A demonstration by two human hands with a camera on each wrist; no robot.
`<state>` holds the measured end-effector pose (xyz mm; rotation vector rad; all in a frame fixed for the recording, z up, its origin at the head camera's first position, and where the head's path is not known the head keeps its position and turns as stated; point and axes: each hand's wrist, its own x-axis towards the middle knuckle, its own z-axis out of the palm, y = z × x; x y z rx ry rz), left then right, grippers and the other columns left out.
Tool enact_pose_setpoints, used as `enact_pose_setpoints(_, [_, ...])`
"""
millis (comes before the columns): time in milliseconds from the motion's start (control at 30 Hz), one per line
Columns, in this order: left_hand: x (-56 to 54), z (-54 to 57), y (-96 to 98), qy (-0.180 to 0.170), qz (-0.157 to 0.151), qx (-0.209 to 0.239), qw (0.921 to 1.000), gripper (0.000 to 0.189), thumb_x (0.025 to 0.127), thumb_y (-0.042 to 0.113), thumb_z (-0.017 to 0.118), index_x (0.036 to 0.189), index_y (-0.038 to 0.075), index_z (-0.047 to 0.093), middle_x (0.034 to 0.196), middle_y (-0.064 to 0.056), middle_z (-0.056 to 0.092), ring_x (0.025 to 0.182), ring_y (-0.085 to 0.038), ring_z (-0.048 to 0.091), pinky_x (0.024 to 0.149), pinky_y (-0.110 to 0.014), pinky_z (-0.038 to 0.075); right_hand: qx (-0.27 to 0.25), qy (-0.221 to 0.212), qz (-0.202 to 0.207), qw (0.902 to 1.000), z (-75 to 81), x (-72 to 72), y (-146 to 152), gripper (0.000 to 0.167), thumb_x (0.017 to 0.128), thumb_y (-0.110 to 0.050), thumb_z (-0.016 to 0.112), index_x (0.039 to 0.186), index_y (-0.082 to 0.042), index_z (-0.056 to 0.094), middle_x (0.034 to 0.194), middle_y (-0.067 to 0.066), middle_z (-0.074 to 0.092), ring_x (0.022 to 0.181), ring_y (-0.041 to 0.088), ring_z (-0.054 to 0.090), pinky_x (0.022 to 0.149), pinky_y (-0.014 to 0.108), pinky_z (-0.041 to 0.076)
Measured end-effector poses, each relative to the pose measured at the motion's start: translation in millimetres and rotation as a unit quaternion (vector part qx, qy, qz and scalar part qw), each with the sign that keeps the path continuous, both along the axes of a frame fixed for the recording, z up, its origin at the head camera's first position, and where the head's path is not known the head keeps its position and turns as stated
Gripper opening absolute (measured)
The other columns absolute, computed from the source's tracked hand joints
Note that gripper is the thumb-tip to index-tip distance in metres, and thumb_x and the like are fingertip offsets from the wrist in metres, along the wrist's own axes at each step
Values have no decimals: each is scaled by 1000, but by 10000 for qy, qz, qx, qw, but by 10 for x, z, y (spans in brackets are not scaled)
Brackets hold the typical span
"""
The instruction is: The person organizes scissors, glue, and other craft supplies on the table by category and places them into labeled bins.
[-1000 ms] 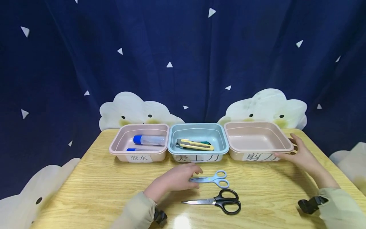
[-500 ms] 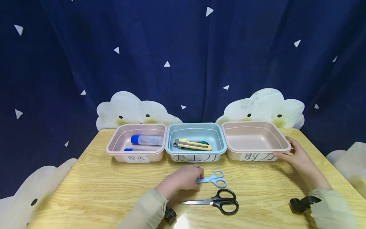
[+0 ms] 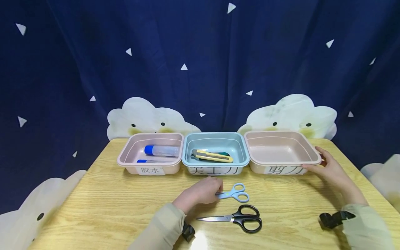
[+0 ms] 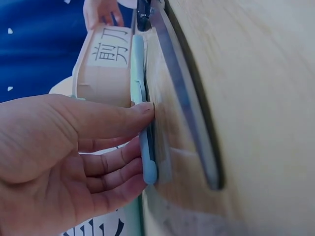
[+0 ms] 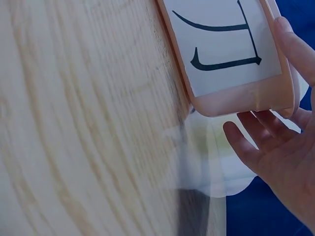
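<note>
Light-blue scissors (image 3: 232, 193) lie in front of the blue box (image 3: 215, 141), near the black scissors (image 3: 239, 216); their blade end is pinched by the left grip (image 3: 200, 191), between thumb and fingers, and their handles are uncovered. Whether they are raised off the table (image 3: 118, 211) cannot be told. The front right corner of the right-hand pink box (image 3: 275, 152) is held by the right grip (image 3: 330, 171). The step in hand is judged to be the picking-up; next, a straight lift, clear of the black scissors, seems called for.
</note>
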<state>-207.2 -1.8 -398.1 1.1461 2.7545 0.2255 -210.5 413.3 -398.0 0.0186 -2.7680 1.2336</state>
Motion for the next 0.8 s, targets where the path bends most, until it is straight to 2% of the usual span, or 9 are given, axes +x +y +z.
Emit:
enact_pose_setpoints(233, [0,9,5,6,-86,-124,9999,16,76,15,69,89,13,59,74,8,50,72,-8,46,70,-19,40,11,-51,189,9998,27,-12,46,90,85,-26,64,144,0,1,133,30,29,90,-11,34,65,9,41])
enact_pose_setpoints(433, [-8,14,42,101,-137,-89,9998,14,75,10,68,89,13,65,82,6,56,81,-9,51,74,-19,43,-82,-25,353,9993,13,-38,87,84,86,-22,63,144,2,8,131,25,31,87,-13,39,66,12,43])
enact_pose_setpoints(500, [-20,21,65,211,-173,-79,9996,15,74,9,69,88,13,66,83,6,60,82,-9,55,75,-19,44,-185,53,410,9990,-2,-53,98,82,85,-19,63,143,4,10,126,16,37,87,-14,42,67,11,44])
enact_pose_setpoints(600, [-34,40,99,264,-136,-52,9995,15,74,7,69,88,13,67,83,6,63,80,-10,57,74,-19,45,-516,152,597,9968,-32,-89,106,79,85,-12,63,142,7,11,113,-6,49,88,-14,46,68,11,45])
enact_pose_setpoints(667, [-38,64,139,273,-109,-52,9996,15,74,7,69,87,13,67,82,5,64,78,-10,57,73,-19,45,-752,187,701,9945,-43,-102,120,79,85,-9,63,141,9,11,106,-20,50,88,-13,49,69,12,47])
enact_pose_setpoints(800, [-26,96,231,393,-168,-70,9991,13,75,8,69,87,14,65,80,6,63,75,-10,56,69,-19,45,-947,163,763,9924,-41,-103,145,80,85,-7,63,140,11,9,101,-25,50,88,-12,51,69,12,48])
